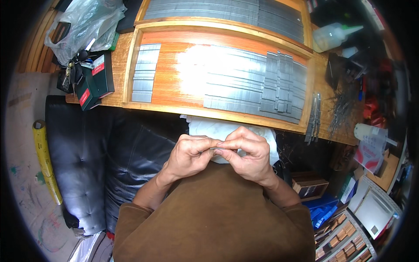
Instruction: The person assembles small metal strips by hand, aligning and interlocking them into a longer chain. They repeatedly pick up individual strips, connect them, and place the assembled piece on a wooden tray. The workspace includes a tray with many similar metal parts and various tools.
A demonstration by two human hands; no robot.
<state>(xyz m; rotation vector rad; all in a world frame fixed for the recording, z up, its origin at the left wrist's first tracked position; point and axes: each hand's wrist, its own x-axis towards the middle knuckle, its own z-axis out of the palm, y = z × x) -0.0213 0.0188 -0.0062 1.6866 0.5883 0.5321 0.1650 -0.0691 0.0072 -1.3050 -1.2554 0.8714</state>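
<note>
My left hand [192, 153] and my right hand [248, 153] meet in front of my chest, fingertips pressed together. Both are closed in a pinch; whatever sits between them is too small and hidden to name. Beneath them lies a white cloth [205, 126]. Beyond my hands, a shallow wooden tray [209, 117] with an orange-brown base holds rows of flat grey metal strips [233, 94]. Some strips [278, 83] are stacked on top of the others at the right, and a short column of strips [146, 72] lies at the left end.
Another tray of grey strips [227, 11] stands behind. Loose strips [313, 118] lie right of the tray, near a squeeze bottle [331, 37]. Dark green boxes [101, 74], keys [70, 75] and a plastic bag [89, 28] sit left. A black padded seat [78, 148] is beside me.
</note>
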